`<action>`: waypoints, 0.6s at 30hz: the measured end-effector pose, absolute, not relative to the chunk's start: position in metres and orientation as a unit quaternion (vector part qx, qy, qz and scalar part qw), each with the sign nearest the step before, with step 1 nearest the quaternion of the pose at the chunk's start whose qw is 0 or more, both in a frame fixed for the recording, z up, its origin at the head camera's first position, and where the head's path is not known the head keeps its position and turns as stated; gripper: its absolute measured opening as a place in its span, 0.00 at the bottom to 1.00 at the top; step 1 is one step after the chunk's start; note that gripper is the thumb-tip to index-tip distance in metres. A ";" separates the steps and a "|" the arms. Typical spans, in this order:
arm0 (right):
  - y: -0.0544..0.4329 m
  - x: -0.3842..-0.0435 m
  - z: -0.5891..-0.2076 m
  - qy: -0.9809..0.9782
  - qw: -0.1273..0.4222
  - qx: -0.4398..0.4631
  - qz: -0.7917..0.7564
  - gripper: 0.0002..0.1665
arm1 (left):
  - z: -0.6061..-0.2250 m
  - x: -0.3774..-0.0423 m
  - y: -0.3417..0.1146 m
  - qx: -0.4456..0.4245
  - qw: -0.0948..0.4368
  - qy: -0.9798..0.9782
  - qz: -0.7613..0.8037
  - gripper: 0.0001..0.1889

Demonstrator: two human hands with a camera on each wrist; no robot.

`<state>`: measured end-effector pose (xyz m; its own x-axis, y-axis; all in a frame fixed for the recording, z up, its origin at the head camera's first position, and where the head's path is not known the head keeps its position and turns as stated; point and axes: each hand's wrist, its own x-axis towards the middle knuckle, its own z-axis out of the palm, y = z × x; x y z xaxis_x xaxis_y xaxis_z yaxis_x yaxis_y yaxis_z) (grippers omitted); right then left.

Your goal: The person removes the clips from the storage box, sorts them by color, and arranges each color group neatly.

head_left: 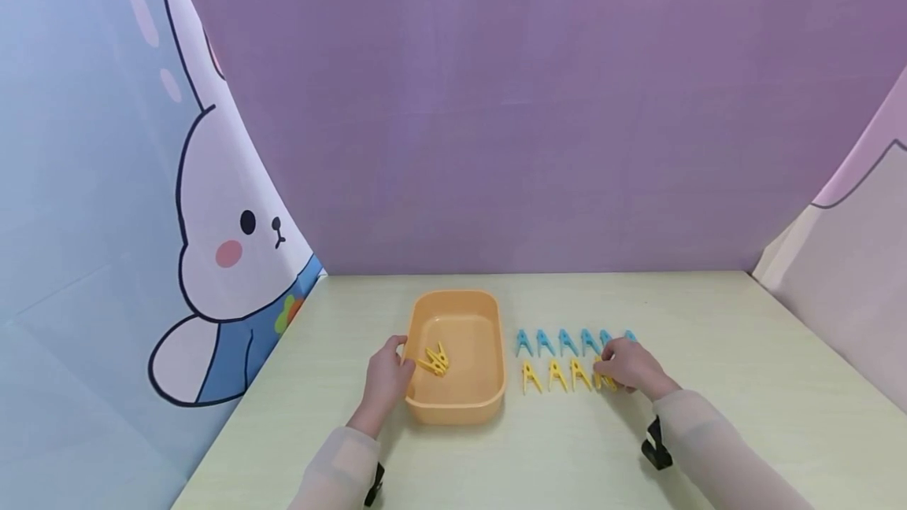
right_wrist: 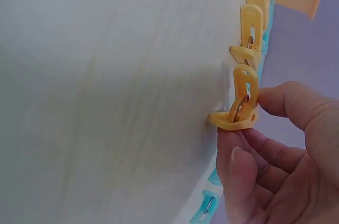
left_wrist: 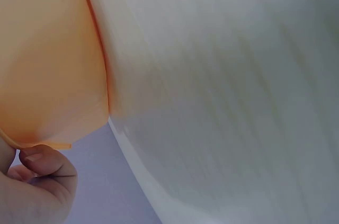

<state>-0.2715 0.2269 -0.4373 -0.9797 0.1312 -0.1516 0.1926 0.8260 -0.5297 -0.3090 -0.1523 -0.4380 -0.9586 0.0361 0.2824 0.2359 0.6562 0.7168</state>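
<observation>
My left hand [head_left: 386, 380] grips the left rim of an orange plastic basin [head_left: 457, 414]; in the left wrist view the thumb and fingers pinch its edge [left_wrist: 50, 144]. A few yellow clothespins [head_left: 435, 360] lie inside the basin. On the right, my right hand [head_left: 634, 366] is at the right end of a row of yellow clothespins [head_left: 557, 375]. The right wrist view shows its thumb and fingers pinching one yellow clothespin [right_wrist: 244, 102], which has a metal spring. In the head view the hand partly covers that clothespin.
Behind the yellow row stands a row of several blue clothespins [head_left: 568, 342], the rightmost partly behind the right hand. All are on a pale wood-grain table [head_left: 553, 455]. A purple cloth wall [head_left: 538, 116] rises at the back edge, with a rabbit-print sheet [head_left: 234, 282] on the left.
</observation>
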 end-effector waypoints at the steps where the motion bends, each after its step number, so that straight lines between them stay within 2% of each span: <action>1: 0.227 -0.271 -0.437 0.955 0.054 0.084 -0.280 0.10 | -0.438 -0.309 -0.152 -0.076 0.123 -0.902 -0.407 0.22; 18: 0.223 -0.271 -0.439 0.959 0.047 0.077 -0.267 0.10 | -0.440 -0.309 -0.154 -0.086 0.123 -0.901 -0.408 0.22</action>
<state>-0.2715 0.2234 -0.4394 -0.9837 0.1223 -0.1315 0.1727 0.8453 -0.5056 -0.3087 -0.1537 -0.4397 -0.9549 0.0541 0.2918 0.2551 0.6523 0.7138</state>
